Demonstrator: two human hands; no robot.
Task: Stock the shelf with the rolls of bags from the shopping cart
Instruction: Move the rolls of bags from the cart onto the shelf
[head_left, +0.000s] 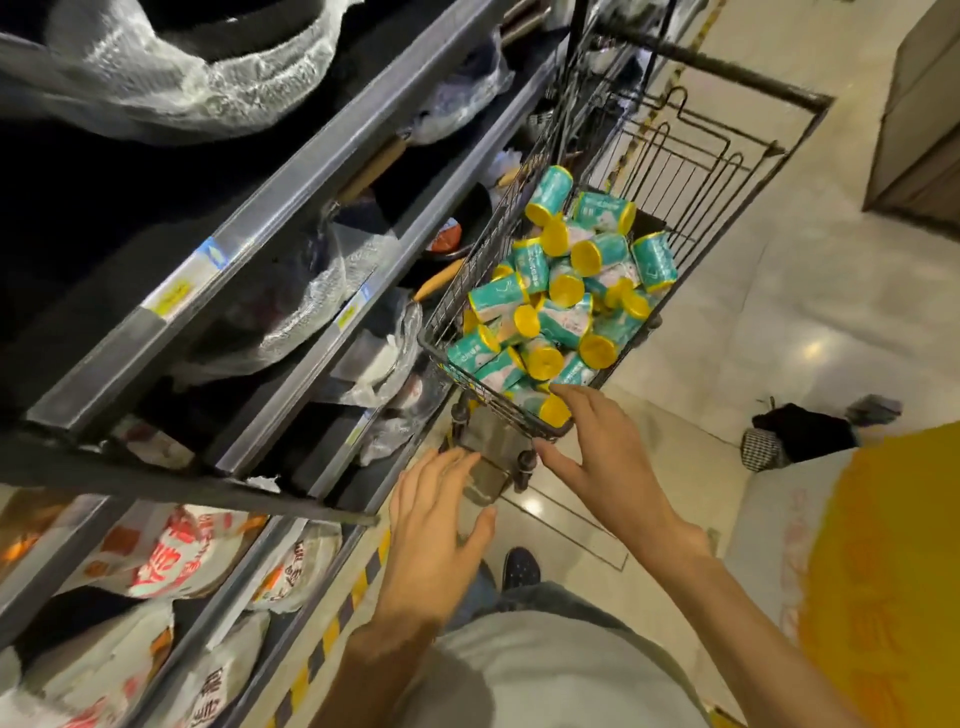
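Note:
A black wire shopping cart (711, 171) stands beside the shelf, its basket heaped with several teal rolls of bags (561, 291) that have yellow ends. My right hand (597, 457) is spread open at the cart's near corner, fingertips touching the wire rim close to one roll. Lower and to the left, my left hand (436, 525) hangs open in the air below the basket and holds nothing. The dark metal shelf (291, 332) runs along the left side in several tiers.
The shelf tiers hold goods wrapped in clear plastic, and white bags with red print (171, 556) fill the lowest tiers. Yellow-black tape (343, 608) marks the floor edge. A dark cloth bundle (800, 431) lies on the tiled floor at right. A yellow object (883, 571) fills the lower right.

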